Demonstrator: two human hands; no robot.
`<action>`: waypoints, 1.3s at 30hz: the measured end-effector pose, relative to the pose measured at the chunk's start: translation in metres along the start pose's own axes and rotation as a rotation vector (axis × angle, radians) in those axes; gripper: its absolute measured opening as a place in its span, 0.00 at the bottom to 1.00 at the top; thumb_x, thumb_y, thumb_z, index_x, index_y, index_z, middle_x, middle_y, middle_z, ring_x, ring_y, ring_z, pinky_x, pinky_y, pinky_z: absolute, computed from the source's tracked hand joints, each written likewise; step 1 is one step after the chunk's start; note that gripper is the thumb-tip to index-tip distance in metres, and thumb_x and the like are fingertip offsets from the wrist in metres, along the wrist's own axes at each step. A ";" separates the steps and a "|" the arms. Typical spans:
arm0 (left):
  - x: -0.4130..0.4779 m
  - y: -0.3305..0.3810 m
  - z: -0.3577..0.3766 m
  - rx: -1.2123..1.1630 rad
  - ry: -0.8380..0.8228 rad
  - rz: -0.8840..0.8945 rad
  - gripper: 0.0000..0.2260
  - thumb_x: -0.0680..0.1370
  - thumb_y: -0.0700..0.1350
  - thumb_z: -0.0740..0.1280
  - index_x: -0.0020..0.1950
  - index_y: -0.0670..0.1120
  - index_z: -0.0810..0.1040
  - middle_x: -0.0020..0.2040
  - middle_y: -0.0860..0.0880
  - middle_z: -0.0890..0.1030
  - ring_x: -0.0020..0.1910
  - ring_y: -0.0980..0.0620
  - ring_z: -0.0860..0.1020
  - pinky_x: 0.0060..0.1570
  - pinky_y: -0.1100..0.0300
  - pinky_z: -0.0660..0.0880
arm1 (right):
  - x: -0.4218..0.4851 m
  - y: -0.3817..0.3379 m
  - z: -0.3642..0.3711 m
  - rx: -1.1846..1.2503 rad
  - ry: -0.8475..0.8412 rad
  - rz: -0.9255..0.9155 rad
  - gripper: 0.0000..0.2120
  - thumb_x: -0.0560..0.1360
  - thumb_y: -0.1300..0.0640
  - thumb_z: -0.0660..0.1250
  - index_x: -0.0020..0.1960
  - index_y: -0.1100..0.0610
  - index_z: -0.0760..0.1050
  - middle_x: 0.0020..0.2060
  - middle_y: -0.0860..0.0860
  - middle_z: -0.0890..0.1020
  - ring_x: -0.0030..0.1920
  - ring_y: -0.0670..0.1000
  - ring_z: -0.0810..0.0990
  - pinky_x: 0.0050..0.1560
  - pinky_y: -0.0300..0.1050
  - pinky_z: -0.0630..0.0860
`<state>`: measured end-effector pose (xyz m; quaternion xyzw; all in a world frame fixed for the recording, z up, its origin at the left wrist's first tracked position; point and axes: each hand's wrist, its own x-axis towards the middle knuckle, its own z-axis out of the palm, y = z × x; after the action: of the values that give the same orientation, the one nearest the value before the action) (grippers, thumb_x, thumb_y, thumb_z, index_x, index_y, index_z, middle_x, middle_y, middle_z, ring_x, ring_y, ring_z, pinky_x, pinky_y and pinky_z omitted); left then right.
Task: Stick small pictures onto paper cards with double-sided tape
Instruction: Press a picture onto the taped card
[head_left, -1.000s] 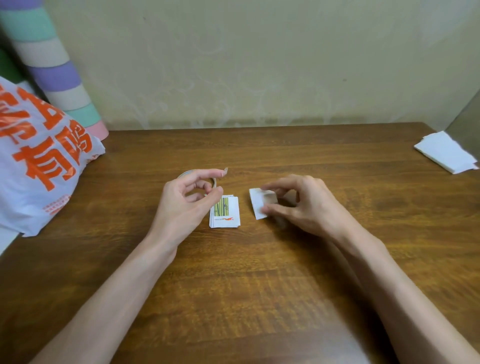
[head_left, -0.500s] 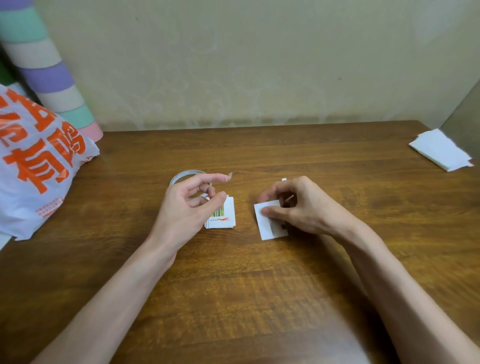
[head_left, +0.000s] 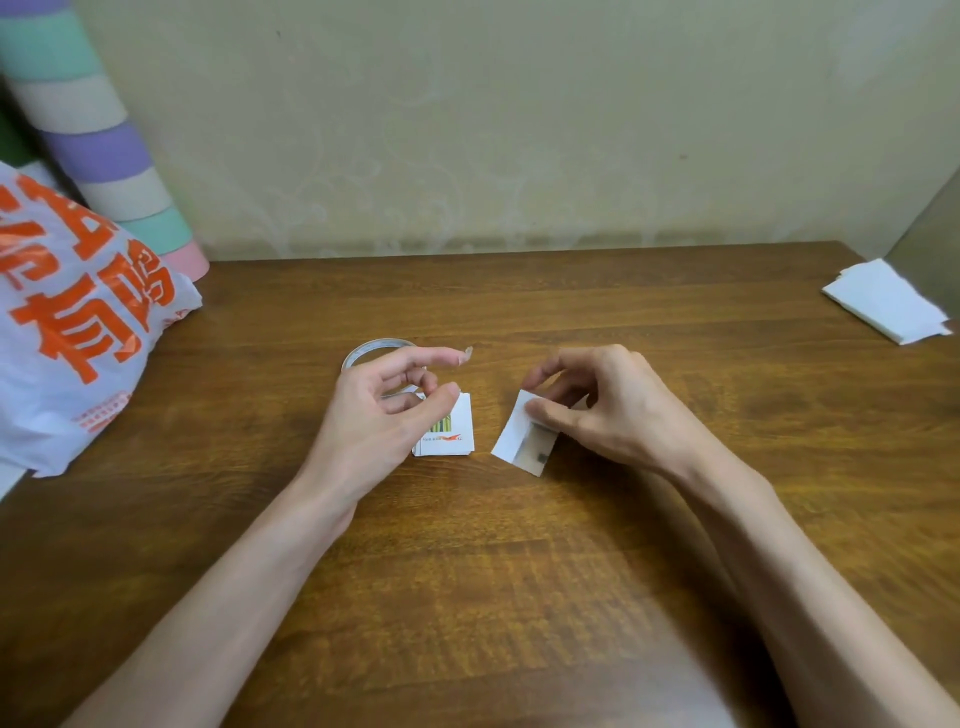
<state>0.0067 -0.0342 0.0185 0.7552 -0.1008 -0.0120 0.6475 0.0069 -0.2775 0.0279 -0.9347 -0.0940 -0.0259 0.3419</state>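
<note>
Large orange Chinese characters run across the white plastic bag (head_left: 78, 322) at far left, a clear "有" among them; the others are creased or cut off, and the fine orange print below is too small to read. A red printed line on the stack of small pictures (head_left: 451, 442) at centre and a dark mark on the white card (head_left: 514, 431) beside it are illegible.

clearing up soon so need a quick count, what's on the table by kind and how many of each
tape roll, held in the left hand: 1
pile of small pictures: 1
white card, pinched in the right hand: 1
stack of white paper, far right: 1
plastic bag, left edge: 1
total: 5
</note>
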 end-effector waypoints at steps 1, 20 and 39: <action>0.000 0.000 0.000 0.002 -0.001 -0.003 0.10 0.79 0.43 0.74 0.57 0.56 0.87 0.43 0.51 0.76 0.42 0.51 0.77 0.37 0.68 0.72 | -0.001 0.000 -0.004 0.005 -0.030 0.008 0.03 0.76 0.54 0.76 0.48 0.48 0.84 0.37 0.39 0.87 0.41 0.34 0.83 0.41 0.26 0.73; -0.023 0.025 -0.009 0.021 -0.225 -0.087 0.08 0.81 0.47 0.73 0.59 0.53 0.87 0.45 0.47 0.75 0.34 0.54 0.62 0.29 0.65 0.60 | -0.011 -0.033 0.010 -0.080 -0.277 0.101 0.07 0.75 0.51 0.77 0.40 0.51 0.82 0.36 0.47 0.86 0.32 0.42 0.79 0.32 0.29 0.72; -0.049 0.011 -0.019 -0.166 -0.312 -0.293 0.10 0.81 0.43 0.69 0.60 0.48 0.86 0.30 0.56 0.65 0.28 0.58 0.58 0.24 0.69 0.57 | -0.046 -0.035 0.014 0.594 -0.244 -0.031 0.11 0.81 0.67 0.69 0.61 0.60 0.85 0.48 0.53 0.86 0.45 0.40 0.83 0.43 0.30 0.75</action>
<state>-0.0401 -0.0087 0.0270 0.6951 -0.0876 -0.2306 0.6753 -0.0456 -0.2497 0.0347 -0.7885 -0.1520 0.1097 0.5857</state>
